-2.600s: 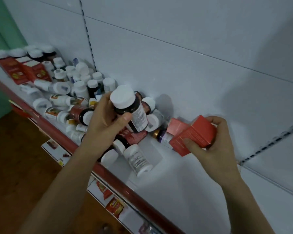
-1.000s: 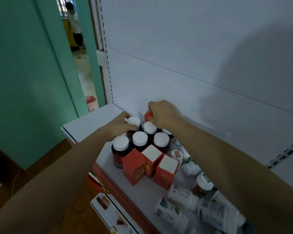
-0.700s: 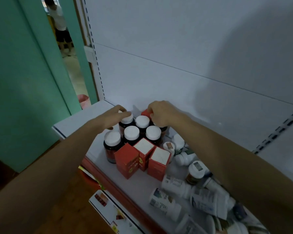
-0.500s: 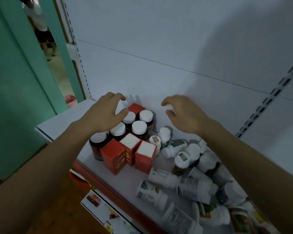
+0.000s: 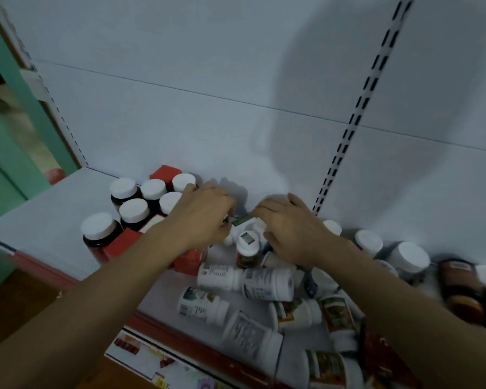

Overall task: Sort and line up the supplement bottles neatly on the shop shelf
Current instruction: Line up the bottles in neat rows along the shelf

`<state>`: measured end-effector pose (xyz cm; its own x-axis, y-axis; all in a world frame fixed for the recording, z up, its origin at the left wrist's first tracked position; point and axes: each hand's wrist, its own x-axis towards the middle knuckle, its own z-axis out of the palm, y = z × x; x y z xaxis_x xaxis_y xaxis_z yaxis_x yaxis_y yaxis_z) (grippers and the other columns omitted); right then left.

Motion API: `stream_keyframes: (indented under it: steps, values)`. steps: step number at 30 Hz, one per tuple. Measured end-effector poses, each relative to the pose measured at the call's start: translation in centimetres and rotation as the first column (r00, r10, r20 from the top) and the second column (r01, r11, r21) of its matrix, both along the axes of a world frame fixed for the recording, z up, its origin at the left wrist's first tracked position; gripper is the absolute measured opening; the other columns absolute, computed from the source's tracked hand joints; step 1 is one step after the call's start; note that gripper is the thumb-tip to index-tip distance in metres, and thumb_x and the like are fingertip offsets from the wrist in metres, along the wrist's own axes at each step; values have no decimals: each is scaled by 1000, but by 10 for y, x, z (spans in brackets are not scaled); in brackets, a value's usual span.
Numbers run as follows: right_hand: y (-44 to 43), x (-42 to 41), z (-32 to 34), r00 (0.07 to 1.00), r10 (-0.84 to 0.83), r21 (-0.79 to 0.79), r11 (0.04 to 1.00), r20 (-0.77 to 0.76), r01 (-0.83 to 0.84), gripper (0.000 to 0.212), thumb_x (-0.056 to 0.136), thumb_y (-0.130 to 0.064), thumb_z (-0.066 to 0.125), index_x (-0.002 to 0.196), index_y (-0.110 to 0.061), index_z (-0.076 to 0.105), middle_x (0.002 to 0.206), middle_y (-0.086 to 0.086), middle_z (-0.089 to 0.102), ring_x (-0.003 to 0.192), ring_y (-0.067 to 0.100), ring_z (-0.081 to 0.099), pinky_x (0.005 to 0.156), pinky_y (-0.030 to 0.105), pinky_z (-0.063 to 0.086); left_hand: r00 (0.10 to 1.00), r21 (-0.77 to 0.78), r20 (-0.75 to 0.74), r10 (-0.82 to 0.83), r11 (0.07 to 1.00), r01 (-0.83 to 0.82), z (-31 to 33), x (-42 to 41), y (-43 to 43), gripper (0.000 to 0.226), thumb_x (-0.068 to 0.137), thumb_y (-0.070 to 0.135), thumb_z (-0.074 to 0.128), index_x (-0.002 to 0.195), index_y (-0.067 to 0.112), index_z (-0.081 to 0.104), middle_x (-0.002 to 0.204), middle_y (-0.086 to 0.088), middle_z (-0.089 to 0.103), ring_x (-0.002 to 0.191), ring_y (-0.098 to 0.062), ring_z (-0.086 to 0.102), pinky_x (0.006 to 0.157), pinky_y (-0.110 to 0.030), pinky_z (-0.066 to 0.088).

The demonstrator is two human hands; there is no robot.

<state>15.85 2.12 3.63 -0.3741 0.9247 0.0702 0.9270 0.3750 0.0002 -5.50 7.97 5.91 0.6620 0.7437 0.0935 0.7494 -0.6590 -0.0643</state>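
Head view. Shows dark white-capped bottles (image 5: 134,210) upright in a tight block with red boxes (image 5: 124,242) at the left end of the shelf (image 5: 48,220), apparently sorted already. Finds left hand (image 5: 205,217) and right hand (image 5: 289,231) dipped, fingers curled, among small bottles (image 5: 247,242) by the back wall, likely to stand them next; cannot tell what either grips. Leaves tumbled bottles (image 5: 264,283) lying heaped toward the front edge

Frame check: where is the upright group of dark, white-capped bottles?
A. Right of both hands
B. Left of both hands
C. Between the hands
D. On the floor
B: the dark bottles stand together at the left end of the shelf, left of the left hand and right hand; the white bottles lower down lie on their sides.
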Motion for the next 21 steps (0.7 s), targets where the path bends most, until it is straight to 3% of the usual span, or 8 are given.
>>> stream_keyframes:
  steps: [2,4,7,10,12,16,19,21]
  values:
    - [9,-10,-5,993,5,-47,999,120,1,39,84,-20,59,124,-19,64,125,0,65,125,23,54,117,54,16,997,6,-76,31,1000,-31,-9,1,4,28,88,42,65,112,26,63,117,3,54,114,-23,45,81,-38,30]
    - [17,-23,-5,976,-2,-17,1000,217,5,16,87,-25,55,98,-21,66,103,-2,69,106,24,61,114,52,18,997,13,-32,69,998,-68,-17,-4,11,35,87,43,66,117,24,61,123,0,49,114,-25,46,81,-39,34]
    - [26,-48,5,979,-74,-40,996,187,83,35,100,-41,45,74,-19,53,89,4,65,89,27,62,100,47,37,990,-12,51,128,992,-128,-21,-15,19,41,88,37,66,124,19,57,125,-3,54,111,-26,53,78,-37,36]
    - [42,-68,7,971,-160,-304,929,178,209,32,98,-45,52,85,-16,53,103,9,61,94,27,57,83,38,44,988,-3,51,145,989,-145,-22,-21,18,36,89,36,64,120,19,60,119,0,61,112,-27,55,85,-41,37]
    - [52,-80,2,959,-179,-406,877,219,256,32,91,-40,61,110,-14,61,125,13,57,114,30,50,87,43,43,986,4,48,158,987,-158,-23,-26,17,25,90,38,61,108,22,64,109,5,62,110,-24,53,90,-45,35]
    - [65,-96,-16,910,-288,-381,838,299,390,58,85,-33,69,137,-13,52,140,17,43,127,41,40,99,52,39,987,-63,131,96,994,-88,-28,-43,18,23,93,44,55,103,26,66,92,12,63,95,-15,59,84,-40,37]
    - [68,-94,-16,909,-350,-285,869,225,405,61,85,-40,68,136,-12,50,139,16,48,128,42,41,104,56,35,981,-40,188,41,999,-34,-40,-51,16,30,95,48,46,104,26,64,96,12,61,100,-13,56,93,-42,33]
    - [64,-85,-9,928,-364,-207,905,72,371,54,84,-40,69,126,-11,52,124,14,56,120,39,50,93,46,42,966,-47,257,28,999,-16,-49,-56,13,34,94,47,38,106,26,63,101,12,62,105,-13,55,100,-44,29]
